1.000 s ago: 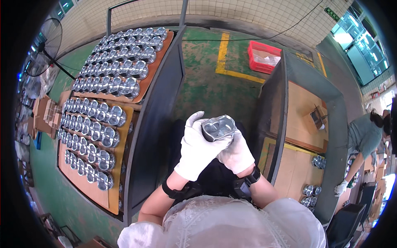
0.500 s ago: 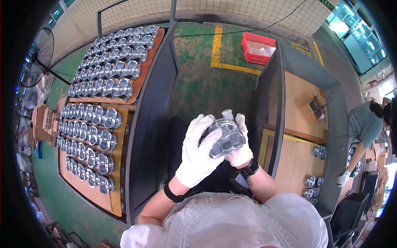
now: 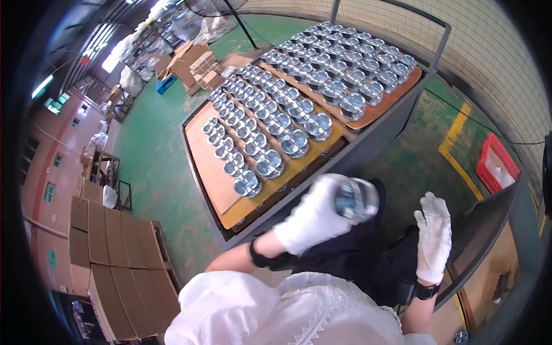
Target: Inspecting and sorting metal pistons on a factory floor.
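My left hand, in a white glove, is closed around a shiny metal piston, held in front of my body and smeared by motion. The cart beside it carries rows of similar pistons standing on a brown board with a yellow edge. Behind these, a second group of pistons stands on a reddish-brown board. To the right, my gloved right hand holds nothing, its fingers stretched upward beside the dark edge of another cart.
A dark metal frame with a handle rail borders the piston cart. At the right are a red crate and the second cart's panel. Stacked cardboard boxes stand at the left, and a blue bin lies farther back.
My view has swung left toward the piston cart. Both hands were on the piston; now the left hand alone holds it, nearer the cart, and the right hand has let go.
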`<state>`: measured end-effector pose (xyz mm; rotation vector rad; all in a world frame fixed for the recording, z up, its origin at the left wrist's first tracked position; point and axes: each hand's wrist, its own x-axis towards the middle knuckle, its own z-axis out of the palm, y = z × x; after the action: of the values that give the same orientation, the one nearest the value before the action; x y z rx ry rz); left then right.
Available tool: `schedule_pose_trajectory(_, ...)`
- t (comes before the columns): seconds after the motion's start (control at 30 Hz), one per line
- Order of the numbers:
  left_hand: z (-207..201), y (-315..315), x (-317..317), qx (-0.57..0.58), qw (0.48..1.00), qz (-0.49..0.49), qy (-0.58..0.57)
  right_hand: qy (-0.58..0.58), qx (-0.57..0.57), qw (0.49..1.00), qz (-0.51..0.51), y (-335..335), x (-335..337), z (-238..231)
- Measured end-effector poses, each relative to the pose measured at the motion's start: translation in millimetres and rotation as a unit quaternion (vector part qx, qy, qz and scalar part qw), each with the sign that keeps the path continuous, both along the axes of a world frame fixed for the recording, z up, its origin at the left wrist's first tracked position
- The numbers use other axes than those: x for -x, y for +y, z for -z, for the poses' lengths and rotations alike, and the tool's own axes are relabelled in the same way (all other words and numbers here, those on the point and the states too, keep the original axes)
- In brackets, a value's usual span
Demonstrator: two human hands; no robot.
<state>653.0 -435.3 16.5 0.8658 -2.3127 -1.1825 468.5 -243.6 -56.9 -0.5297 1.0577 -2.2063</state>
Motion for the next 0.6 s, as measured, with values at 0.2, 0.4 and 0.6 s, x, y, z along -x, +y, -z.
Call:
schedule_pose_trajectory(0.2, -33, -161, -115, 0.035, 0.977, -0.205, 0.038, -0.009, -0.043, 0.997, 0.065, 43, 34, 15)
schedule_pose_trajectory(0.4, -23, -398, -228, 0.171, 0.854, -0.387, -0.302, -0.019, -0.142, 0.974, 0.178, 101, 65, 33)
schedule_pose_trajectory(0.6, 64, -539, -254, 0.175, 0.84, -0.426, -0.287, -0.017, -0.187, 0.947, 0.262, 177, 70, 36)
